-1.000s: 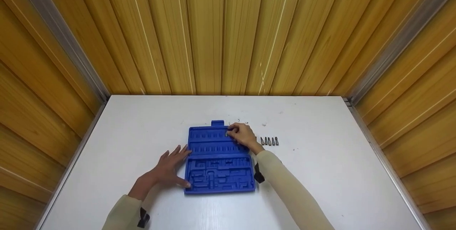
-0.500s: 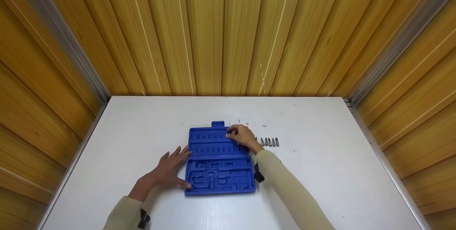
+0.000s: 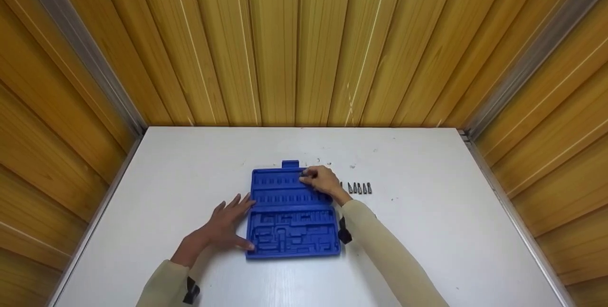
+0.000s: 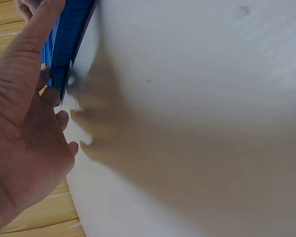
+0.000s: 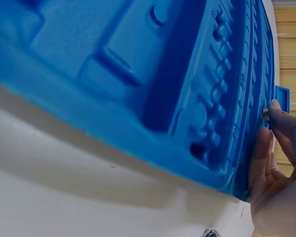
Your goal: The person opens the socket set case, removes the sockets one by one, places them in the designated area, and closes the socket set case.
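Observation:
An opened blue plastic case (image 3: 294,208) with moulded slots lies on the white table. My left hand (image 3: 223,226) is spread along its left side, thumb touching the lower edge and fingertips near the hinge; in the left wrist view the thumb (image 4: 44,22) reaches the blue rim. Over the upper right of the far half, my right hand (image 3: 324,181) pinches a small metal bit, seen as a short metallic end (image 5: 266,114) in the right wrist view. The fingers hide most of it. Several similar dark bits (image 3: 359,188) stand in a row right of the case.
The case's latch tab (image 3: 290,164) sticks out at the far edge. Small specks are scattered on the table (image 3: 418,231) behind and right of the case. Wood-patterned panels (image 3: 304,60) rise behind the table and on both sides.
My right fingers shift slightly at the upper row, and the bit's visible end turns from bright to dark. The left hand and the case stay put.

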Action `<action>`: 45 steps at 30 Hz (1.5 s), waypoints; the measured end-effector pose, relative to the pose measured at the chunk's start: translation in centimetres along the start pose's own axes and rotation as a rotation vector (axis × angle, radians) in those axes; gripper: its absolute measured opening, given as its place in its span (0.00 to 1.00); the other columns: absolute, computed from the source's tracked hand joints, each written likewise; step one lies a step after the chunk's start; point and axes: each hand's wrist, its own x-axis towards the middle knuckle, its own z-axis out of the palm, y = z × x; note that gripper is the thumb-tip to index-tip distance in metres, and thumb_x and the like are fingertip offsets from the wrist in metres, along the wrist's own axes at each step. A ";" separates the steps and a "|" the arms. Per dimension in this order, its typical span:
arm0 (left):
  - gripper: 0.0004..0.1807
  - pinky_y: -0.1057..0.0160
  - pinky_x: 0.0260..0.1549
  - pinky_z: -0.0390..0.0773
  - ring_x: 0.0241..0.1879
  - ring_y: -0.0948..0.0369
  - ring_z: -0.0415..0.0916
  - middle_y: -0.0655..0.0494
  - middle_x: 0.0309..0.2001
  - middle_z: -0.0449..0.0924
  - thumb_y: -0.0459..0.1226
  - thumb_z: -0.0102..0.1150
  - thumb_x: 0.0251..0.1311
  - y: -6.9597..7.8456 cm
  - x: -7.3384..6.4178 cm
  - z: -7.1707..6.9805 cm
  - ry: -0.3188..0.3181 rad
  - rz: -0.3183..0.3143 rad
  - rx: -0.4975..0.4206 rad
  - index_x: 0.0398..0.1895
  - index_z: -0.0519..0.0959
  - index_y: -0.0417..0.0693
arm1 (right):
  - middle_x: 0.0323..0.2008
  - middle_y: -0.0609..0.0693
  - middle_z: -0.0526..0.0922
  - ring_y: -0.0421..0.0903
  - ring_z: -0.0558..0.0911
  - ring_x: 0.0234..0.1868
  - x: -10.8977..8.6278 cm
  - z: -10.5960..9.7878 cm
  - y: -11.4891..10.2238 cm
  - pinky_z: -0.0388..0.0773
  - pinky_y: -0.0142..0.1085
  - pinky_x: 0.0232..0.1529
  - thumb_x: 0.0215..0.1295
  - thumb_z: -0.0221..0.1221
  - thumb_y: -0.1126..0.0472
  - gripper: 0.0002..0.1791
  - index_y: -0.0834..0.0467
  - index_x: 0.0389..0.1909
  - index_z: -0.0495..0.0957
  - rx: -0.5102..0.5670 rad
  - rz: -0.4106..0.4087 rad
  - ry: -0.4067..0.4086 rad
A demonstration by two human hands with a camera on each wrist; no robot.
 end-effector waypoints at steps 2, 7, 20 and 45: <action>0.68 0.26 0.73 0.39 0.81 0.35 0.38 0.40 0.82 0.47 0.56 0.83 0.38 0.1 0.0 0.0 0.003 0.006 -0.005 0.81 0.55 0.42 | 0.35 0.53 0.89 0.38 0.80 0.25 -0.1 -0.1 -0.1 0.81 0.30 0.27 0.66 0.68 0.59 0.08 0.60 0.41 0.88 0.016 0.013 -0.018; 0.68 0.25 0.73 0.39 0.81 0.34 0.39 0.40 0.82 0.47 0.56 0.84 0.37 0.2 0.0 0.1 0.008 0.014 -0.015 0.80 0.55 0.42 | 0.38 0.57 0.87 0.38 0.76 0.26 -0.2 -0.3 0.2 0.75 0.28 0.27 0.70 0.64 0.62 0.07 0.64 0.40 0.83 0.053 0.018 -0.079; 0.69 0.27 0.74 0.37 0.82 0.37 0.37 0.42 0.83 0.45 0.57 0.83 0.38 0.3 0.2 -0.5 -0.010 -0.025 0.017 0.81 0.54 0.42 | 0.39 0.60 0.83 0.47 0.78 0.36 -1.1 -1.7 -0.4 0.74 0.31 0.36 0.75 0.58 0.62 0.11 0.69 0.45 0.79 0.126 -0.067 -0.179; 0.68 0.29 0.75 0.36 0.82 0.37 0.36 0.42 0.83 0.45 0.55 0.84 0.38 0.5 0.2 -0.1 -0.016 -0.040 0.000 0.81 0.54 0.42 | 0.42 0.69 0.84 0.62 0.84 0.37 -4.5 -5.2 1.2 0.82 0.42 0.33 0.78 0.54 0.63 0.20 0.70 0.64 0.75 0.115 -0.097 -0.143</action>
